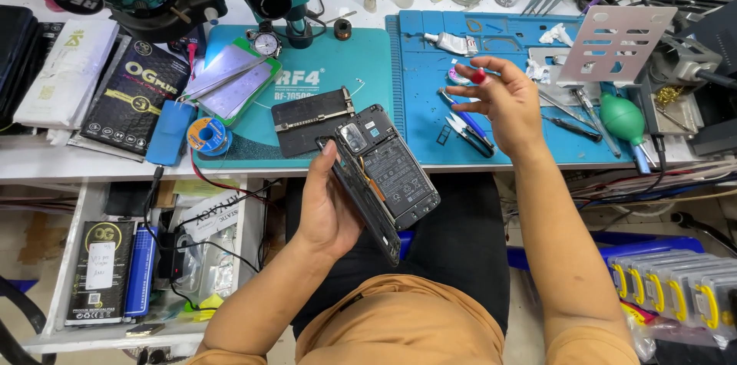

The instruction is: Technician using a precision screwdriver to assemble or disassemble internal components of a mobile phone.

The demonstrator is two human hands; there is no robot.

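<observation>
Left hand [326,208] wrapped around an opened phone [384,173], fingers clamped on its edge, held tilted just off the near edge of the bench [115,165], back cover off and battery exposed. Right hand [503,100] raised over the blue mat [430,73], fingers pinched together on a small red-tipped tool [477,75]. Risk of slipping: one-handed hold, no support beneath, likely a drop.

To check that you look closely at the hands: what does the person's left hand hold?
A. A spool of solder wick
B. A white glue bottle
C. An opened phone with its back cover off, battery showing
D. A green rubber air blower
C: the left hand grips the opened phone from its side, with battery and camera module exposed, while the right hand is raised over the blue mat.
</observation>
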